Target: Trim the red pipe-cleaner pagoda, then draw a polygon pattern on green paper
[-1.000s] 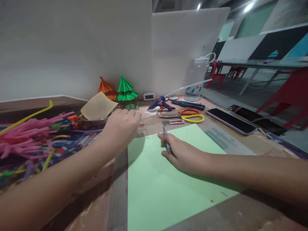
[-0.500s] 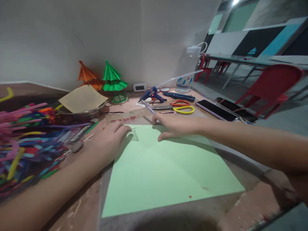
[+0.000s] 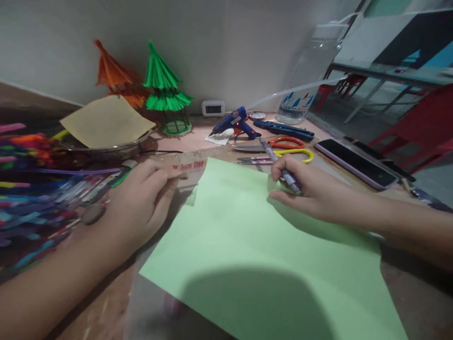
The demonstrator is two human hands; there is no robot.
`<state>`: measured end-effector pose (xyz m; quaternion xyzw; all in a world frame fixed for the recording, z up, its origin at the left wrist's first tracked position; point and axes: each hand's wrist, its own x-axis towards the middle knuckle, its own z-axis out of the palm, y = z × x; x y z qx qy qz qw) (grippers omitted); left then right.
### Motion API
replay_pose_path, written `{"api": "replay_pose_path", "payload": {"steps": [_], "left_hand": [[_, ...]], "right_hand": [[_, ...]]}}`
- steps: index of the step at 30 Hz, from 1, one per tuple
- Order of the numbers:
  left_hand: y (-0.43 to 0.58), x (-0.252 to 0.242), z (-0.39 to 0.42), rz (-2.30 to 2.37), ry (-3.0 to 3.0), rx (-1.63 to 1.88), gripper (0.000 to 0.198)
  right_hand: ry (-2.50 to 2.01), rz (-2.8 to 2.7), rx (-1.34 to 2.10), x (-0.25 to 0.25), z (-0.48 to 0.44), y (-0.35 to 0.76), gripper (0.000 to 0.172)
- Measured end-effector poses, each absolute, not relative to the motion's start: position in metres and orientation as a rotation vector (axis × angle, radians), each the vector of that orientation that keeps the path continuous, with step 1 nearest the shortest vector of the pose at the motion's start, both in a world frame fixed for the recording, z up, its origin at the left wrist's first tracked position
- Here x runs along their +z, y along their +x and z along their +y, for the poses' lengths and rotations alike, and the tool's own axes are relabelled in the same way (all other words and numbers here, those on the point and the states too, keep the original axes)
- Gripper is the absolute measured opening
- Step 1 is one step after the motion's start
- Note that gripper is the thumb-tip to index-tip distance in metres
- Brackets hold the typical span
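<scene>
Steadying a wooden ruler at the far corner of the green paper, the left hand presses its fingers flat; the right hand, braced on the sheet, grips a pen.

Both hands are shifting as a ruler comes to the paper

The left hand, which a second ago was reaching out toward the far clutter, is now drawing back and pressing its fingertips on a wooden ruler; that ruler was not showing then and is now lying by the far corner of the green paper. The right hand, spread flat half a second ago, is curling into a fist around the pen at the sheet's far right edge. The sheet itself is sitting turned, with one corner now pointing away.
</scene>
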<state>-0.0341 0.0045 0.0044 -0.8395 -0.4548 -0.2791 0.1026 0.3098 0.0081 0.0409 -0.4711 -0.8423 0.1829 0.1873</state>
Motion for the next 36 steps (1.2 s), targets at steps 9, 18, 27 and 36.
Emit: {"api": "replay_pose_path", "payload": {"steps": [9,18,27,36], "left_hand": [[-0.033,0.008,0.004,-1.367,-2.441,-0.815,0.024],[-0.004,0.014,-0.047,-1.130,-2.548,-0.432,0.048],[0.014,0.012,-0.059,-1.156,-2.754,-0.230,0.035],[0.001,0.001,-0.043,-1.199,-2.848,-0.453,0.032]], "right_hand": [[-1.380,-2.096,0.587,0.029,0.009,0.309,0.021],[-1.459,-1.863,0.563,0.022,-0.033,0.309,0.017],[-1.494,-2.229,0.389,0.051,-0.072,0.317,0.027],[-1.136,-2.394,0.355,0.066,-0.003,0.286,0.022]]}}
